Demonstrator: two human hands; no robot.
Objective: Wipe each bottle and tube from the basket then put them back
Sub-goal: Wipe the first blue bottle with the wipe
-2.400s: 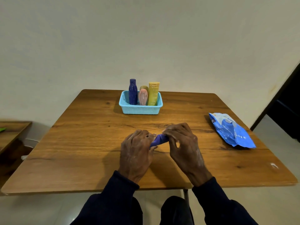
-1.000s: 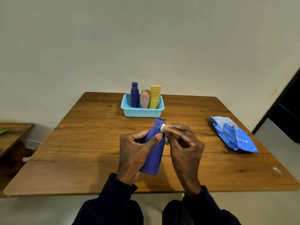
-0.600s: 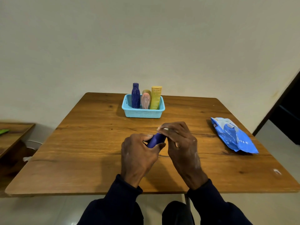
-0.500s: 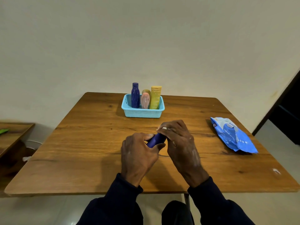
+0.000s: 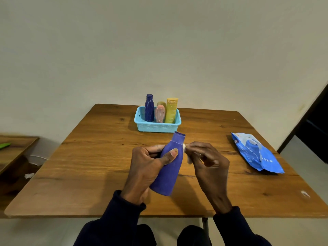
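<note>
Head view: the left hand (image 5: 147,167) grips a purple bottle (image 5: 169,167) tilted above the surface (image 5: 88,166), while the right hand (image 5: 207,164) pinches a small white wipe (image 5: 184,147) against its neck. Behind, a blue basket (image 5: 156,127) holds three more containers.

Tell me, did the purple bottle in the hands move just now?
Yes. The purple bottle swung up: half a second ago its tip lay well short of the blue basket; now its top almost reaches the basket's front wall.
</note>
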